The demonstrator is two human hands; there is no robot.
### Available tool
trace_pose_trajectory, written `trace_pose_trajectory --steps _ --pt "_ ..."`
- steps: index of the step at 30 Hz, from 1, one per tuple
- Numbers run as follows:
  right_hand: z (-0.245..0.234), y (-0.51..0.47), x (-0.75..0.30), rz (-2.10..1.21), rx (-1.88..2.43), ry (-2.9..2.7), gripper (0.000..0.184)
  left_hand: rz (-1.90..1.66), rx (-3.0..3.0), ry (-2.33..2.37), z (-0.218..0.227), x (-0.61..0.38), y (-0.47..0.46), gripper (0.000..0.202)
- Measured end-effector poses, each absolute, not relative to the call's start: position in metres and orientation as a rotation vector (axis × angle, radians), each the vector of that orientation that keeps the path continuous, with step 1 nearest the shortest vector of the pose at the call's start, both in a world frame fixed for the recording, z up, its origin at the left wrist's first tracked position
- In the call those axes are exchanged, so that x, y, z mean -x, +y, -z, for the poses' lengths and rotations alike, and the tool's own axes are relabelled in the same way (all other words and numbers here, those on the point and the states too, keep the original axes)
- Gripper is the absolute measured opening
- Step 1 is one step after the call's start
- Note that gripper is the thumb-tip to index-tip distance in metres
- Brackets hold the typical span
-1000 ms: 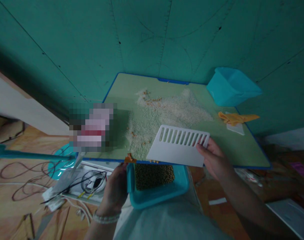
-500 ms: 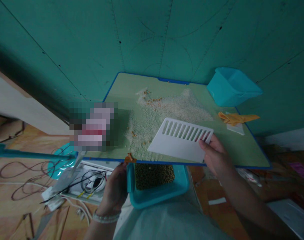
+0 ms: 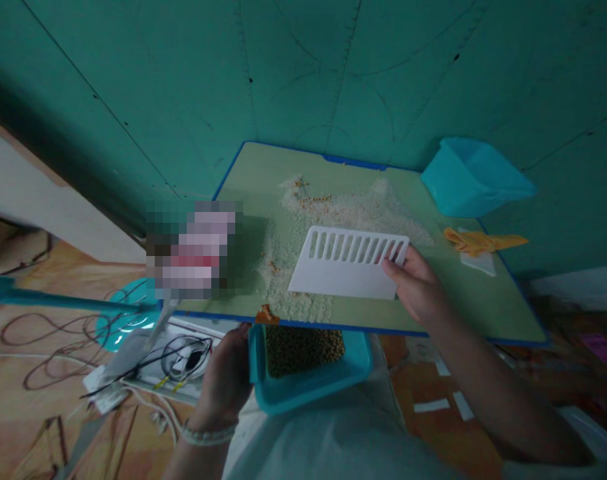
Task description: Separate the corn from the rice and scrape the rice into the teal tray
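My right hand (image 3: pixel 419 283) grips the right end of a white slotted plastic scraper (image 3: pixel 340 280), held tilted over the pale green board (image 3: pixel 478 307). Spread behind and left of the scraper are pale rice-like grains (image 3: pixel 383 207), heaped thickest toward the back. Small orange-yellow kernels (image 3: pixel 319 199) lie among them. Below the board's front edge, my left hand (image 3: pixel 226 377) is closed on the left side of a teal plastic tub (image 3: pixel 308 397); its fingertips are partly hidden. Greenish-brown beans or pellets (image 3: pixel 306 350) fill part of the tub.
A teal bin (image 3: pixel 476 180) stands at the board's back right, near an orange cloth (image 3: pixel 483 240). A pixelated object (image 3: pixel 198 250) covers the left side. Orange-brown tape (image 3: pixel 268 317) sits on the front edge. Cables (image 3: pixel 186 360) lie on the lower left; a green wall (image 3: pixel 303 80) rises behind.
The scraper in my right hand has moved left and slightly up, away from the board's front edge. My left hand stays on the tub. The view has shifted slightly.
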State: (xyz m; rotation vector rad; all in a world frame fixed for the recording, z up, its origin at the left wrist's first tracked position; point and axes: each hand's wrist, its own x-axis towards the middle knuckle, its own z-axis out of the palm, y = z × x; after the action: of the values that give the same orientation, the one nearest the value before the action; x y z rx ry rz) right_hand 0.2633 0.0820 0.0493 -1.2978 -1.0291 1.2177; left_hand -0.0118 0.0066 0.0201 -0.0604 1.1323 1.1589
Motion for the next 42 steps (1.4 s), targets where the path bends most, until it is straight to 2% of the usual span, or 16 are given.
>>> trace_pose_trajectory --steps 34,42 --pt "-0.043 0.065 -0.264 -1.331 1.328 -1.071 0.035 -1.1 0.171 1.167 -0.03 0.009 0.01 0.014" --pt "-0.042 0.062 -0.265 -1.366 1.303 -1.043 0.033 -1.089 0.044 1.098 -0.028 0.01 0.007 0.015"
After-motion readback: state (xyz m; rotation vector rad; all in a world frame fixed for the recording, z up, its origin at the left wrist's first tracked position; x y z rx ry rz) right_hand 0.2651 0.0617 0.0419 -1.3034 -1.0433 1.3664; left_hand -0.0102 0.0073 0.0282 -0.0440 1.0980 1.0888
